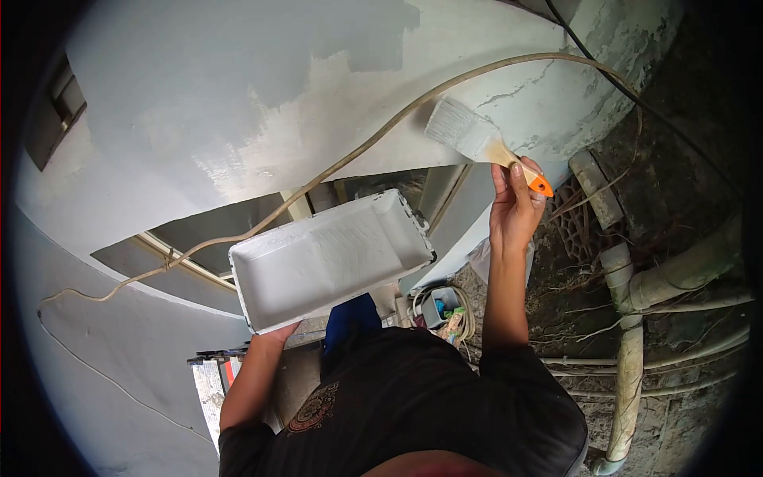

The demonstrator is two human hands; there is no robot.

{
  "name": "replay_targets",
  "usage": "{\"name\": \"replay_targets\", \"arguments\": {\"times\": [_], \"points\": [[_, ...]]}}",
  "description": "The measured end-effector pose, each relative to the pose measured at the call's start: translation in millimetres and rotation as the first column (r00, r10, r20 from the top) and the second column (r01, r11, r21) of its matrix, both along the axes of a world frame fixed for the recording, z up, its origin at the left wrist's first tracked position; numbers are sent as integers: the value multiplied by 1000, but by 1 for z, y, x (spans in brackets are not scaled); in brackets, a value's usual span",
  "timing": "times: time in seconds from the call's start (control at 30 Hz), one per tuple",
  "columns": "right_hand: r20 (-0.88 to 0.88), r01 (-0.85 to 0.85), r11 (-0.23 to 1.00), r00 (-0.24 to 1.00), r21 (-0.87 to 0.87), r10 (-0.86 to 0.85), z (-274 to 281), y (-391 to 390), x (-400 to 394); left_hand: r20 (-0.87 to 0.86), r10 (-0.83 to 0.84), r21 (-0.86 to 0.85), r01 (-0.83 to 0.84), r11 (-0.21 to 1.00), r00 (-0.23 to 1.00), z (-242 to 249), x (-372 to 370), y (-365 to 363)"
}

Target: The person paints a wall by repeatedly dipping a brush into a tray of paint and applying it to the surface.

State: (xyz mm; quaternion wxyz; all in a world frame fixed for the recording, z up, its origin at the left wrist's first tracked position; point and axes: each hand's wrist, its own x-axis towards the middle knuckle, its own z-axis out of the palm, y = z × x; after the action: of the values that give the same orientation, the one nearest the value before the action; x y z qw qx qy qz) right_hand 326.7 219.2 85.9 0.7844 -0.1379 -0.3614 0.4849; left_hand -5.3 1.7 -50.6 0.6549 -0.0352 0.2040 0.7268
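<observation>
My right hand point(515, 199) is closed around the wooden handle of a wide paintbrush point(467, 131), whose tip is orange with a hole. Greyish-white paint coats its bristles, which are up close to the pale wall point(445, 48). A rectangular paint tray point(330, 246) rests on my left hand point(278, 331), held from below at its near edge. Those fingers are mostly hidden under the tray. Light paint covers the tray's inside, and smears mark its rim. Patches of grey and whiter paint show on the wall.
A beige cable point(377, 137) arcs across the wall and window point(218, 230). Below left stands a paint-splashed ladder point(208, 389). Pipes point(630, 374) and roots run along the right. A small bucket point(439, 306) and coiled hose point(467, 318) lie below.
</observation>
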Motion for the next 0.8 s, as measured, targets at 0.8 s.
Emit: {"name": "replay_targets", "arguments": {"times": [0.8], "points": [[-336,-230,951,929,-205,153,-43,27,43,-137,-98,103,113,988,986,-6,-26,6]]}}
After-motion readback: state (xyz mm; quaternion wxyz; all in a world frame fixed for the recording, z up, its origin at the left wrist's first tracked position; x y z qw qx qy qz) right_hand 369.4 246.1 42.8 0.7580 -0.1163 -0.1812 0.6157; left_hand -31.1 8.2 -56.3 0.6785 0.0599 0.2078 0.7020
